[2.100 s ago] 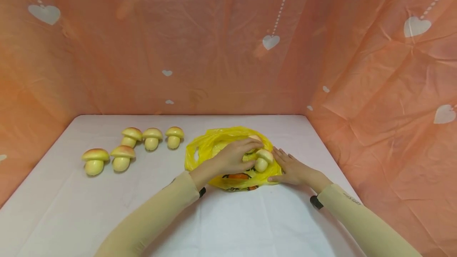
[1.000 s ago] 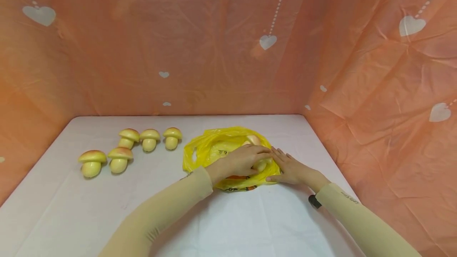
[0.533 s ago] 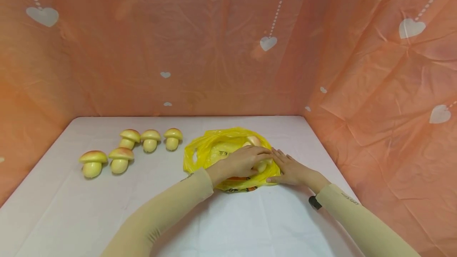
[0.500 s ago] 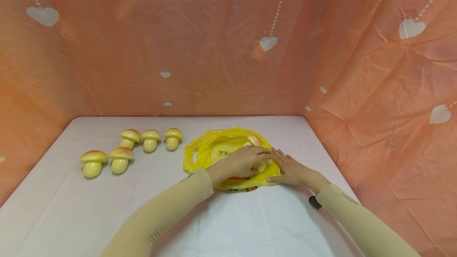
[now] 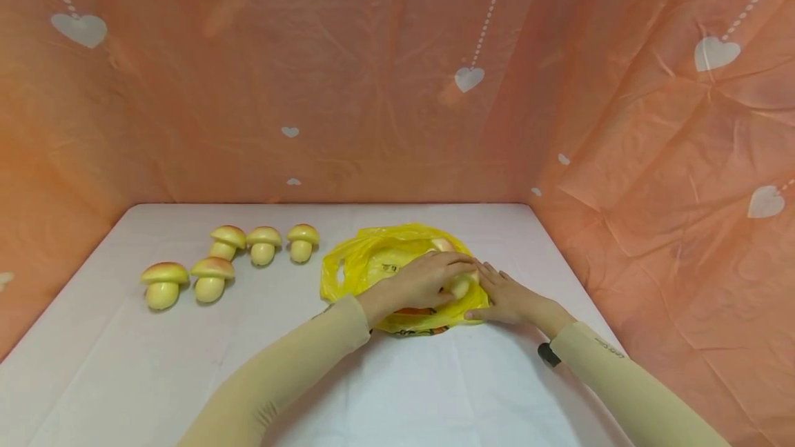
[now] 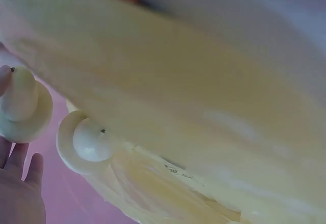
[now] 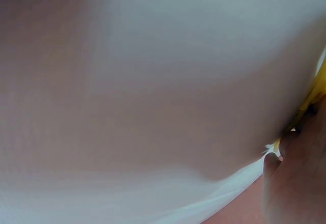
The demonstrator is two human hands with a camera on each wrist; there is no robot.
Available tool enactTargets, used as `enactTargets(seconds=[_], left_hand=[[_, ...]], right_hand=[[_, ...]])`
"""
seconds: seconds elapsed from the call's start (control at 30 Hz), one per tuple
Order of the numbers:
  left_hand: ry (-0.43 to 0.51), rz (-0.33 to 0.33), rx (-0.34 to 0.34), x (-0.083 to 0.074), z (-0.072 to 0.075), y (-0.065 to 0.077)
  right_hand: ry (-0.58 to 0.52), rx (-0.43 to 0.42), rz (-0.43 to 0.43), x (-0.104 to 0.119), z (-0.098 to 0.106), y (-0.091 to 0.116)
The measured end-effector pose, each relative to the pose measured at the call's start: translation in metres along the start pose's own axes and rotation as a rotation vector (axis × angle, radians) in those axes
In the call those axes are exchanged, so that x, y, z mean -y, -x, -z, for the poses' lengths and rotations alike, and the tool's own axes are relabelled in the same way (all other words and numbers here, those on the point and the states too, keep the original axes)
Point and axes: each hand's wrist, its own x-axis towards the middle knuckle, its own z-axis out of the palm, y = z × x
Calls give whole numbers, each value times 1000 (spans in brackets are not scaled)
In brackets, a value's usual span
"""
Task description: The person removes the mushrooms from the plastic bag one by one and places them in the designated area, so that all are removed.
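My left hand (image 5: 422, 281) reaches into a thin yellow plastic bag (image 5: 373, 243) and holds a toy mushroom (image 5: 459, 287), its stem showing past the fingers. In the left wrist view that mushroom (image 6: 20, 102) lies between thumb and fingers at the left edge. Another toy mushroom (image 5: 442, 245) lies farther back in the bag. My right hand (image 5: 512, 299) rests spread against the bag's right edge, fingertips close to the left hand's. The right wrist view shows mostly the blurred cloth, with part of the right hand (image 7: 300, 173) at the bag's yellow edge.
Several more toy mushrooms stand on the left of the white-covered table (image 5: 236, 364), among them one at the front left (image 5: 163, 285) and one nearest the bag (image 5: 302, 242). An orange curtain (image 5: 348, 88) with white hearts encloses the back and sides.
Two seconds ago the mushroom lay uncovered beside the left hand; that hand has since moved right and over it, taking hold of it. The right hand has stayed at the bag's edge.
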Motion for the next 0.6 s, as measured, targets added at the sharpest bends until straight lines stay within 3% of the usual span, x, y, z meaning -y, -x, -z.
enactTargets(seconds=[0.37,0.6], left_hand=[[102,41,-135,-6,16,8],[143,26,-278,-4,29,16]], right_hand=[[-6,-8,-20,3,0,-1],[26,-7,-29,2,0,-1]])
